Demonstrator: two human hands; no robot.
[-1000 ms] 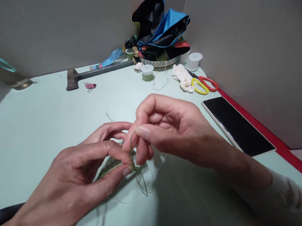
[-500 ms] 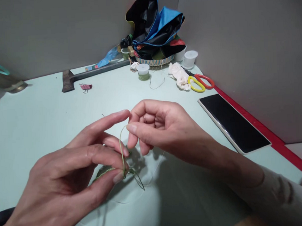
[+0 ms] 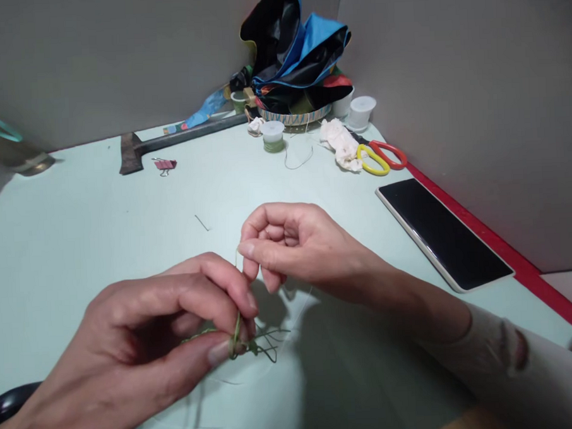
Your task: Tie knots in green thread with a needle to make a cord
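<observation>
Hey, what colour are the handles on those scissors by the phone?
One scissors handle is yellow, the other red, clearest in the head view.

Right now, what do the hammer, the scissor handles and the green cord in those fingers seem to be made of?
The hammer has a probably metal head: dull, brownish, as if rusted. The scissor handles look like smooth plastic, judging by their even yellow and red. The green cord pinched in the left hand seems thin, flexible thread, given its loops; cotton or synthetic, I can't tell.

The knotted green cord has splayed ends.
</observation>
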